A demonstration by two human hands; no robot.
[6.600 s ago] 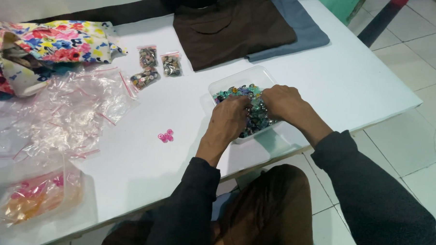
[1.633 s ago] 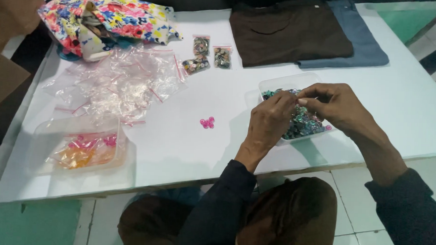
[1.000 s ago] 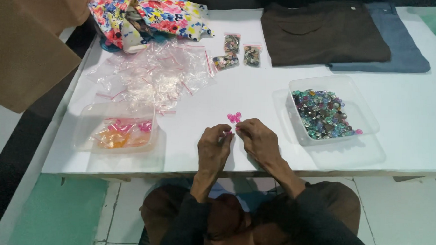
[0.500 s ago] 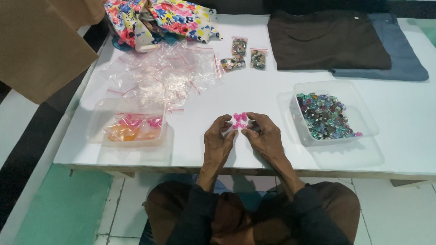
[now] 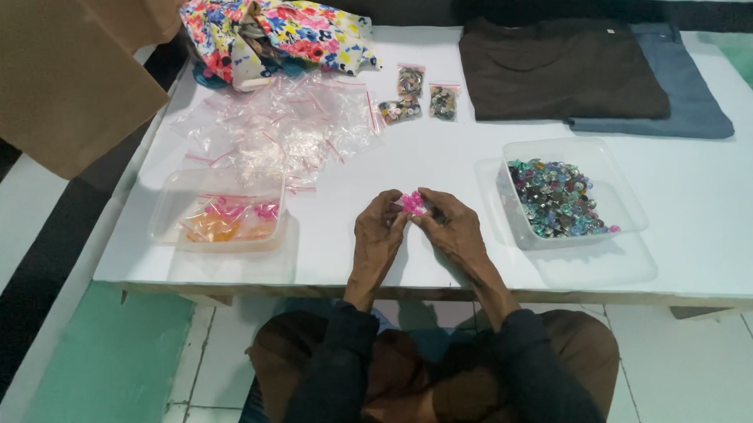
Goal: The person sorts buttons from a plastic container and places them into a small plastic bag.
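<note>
Right at the near middle of the white table (image 5: 445,155), a small pink piece (image 5: 413,203) sits pinched between the fingertips of both hands. Left hand (image 5: 379,233) and right hand (image 5: 451,227) meet there, fingers closed on it. Just to the right stands a clear tub of mixed gems (image 5: 560,197); to the left, a clear tub with pink and orange bits (image 5: 219,218) and a heap of small plastic bags (image 5: 275,129).
</note>
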